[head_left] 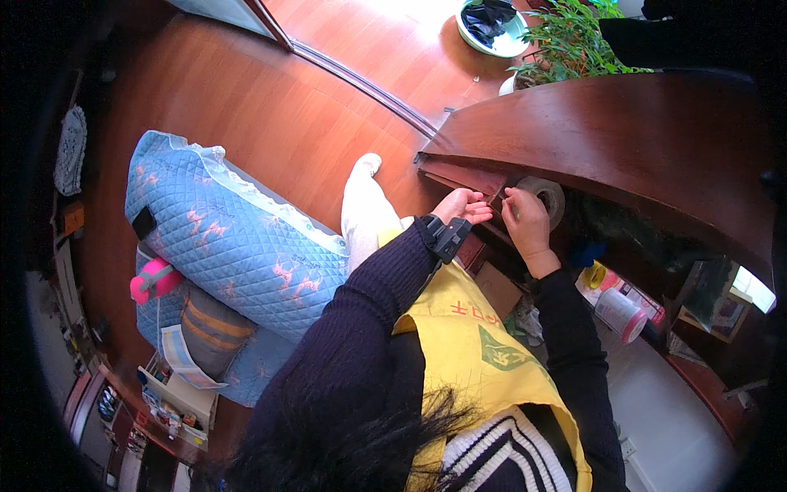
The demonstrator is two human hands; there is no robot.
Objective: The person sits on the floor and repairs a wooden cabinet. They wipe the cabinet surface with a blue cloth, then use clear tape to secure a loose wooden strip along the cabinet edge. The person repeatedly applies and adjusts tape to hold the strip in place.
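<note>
My left hand (pixel 460 207) is held palm up with its fingers a little curled and apart. A black device (pixel 449 238) is strapped to that wrist. Close beside it, my right hand (pixel 527 223) is closed in a pinch, thumb and fingertips together near the left fingertips. Whatever lies in the pinch is too small to make out. Both hands are in front of a dark red wooden cabinet (pixel 590 123), by its open shelf. A roll of tape (pixel 544 197) stands on the shelf just behind my right hand.
Left of me is a seat under a blue quilted cover (pixel 238 238), with a striped cushion (pixel 215 324) and a pink object (pixel 156 280). A pink-and-white canister (pixel 620 315) is at the right. Beyond the cabinet are a green plant (pixel 574 45) and a basin (pixel 510 43).
</note>
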